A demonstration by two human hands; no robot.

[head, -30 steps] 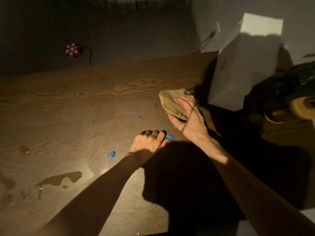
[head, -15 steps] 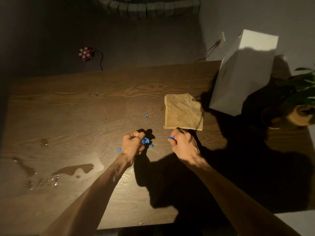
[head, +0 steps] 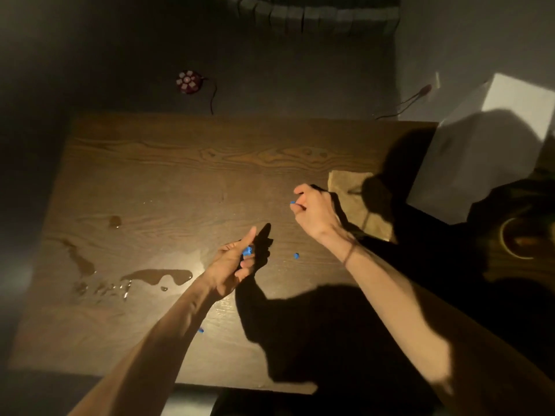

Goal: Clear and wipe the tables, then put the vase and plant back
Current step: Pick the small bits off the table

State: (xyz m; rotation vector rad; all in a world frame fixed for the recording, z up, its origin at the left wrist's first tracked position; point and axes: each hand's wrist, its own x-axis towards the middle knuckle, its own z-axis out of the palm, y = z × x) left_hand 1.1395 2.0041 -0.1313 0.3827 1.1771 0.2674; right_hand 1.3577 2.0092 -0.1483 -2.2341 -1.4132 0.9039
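Left hand (head: 232, 265) cupped palm-up holding blue scraps (head: 247, 251), right hand (head: 315, 213) raised, pinching blue bit (head: 292, 202)

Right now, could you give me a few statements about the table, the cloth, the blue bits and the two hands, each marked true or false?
1. The right hand pinches a small blue bit above the table. True.
2. The cloth is bunched in the left hand. False: it lies flat on the table beyond the right hand; the left hand is cupped round blue bits.
3. A puddle lies on the table left of the left hand. True.
4. All blue bits are picked up. False: one bit lies on the table between the hands and another beside the left forearm.
5. The white box stands at the table's left end. False: it stands at the right.
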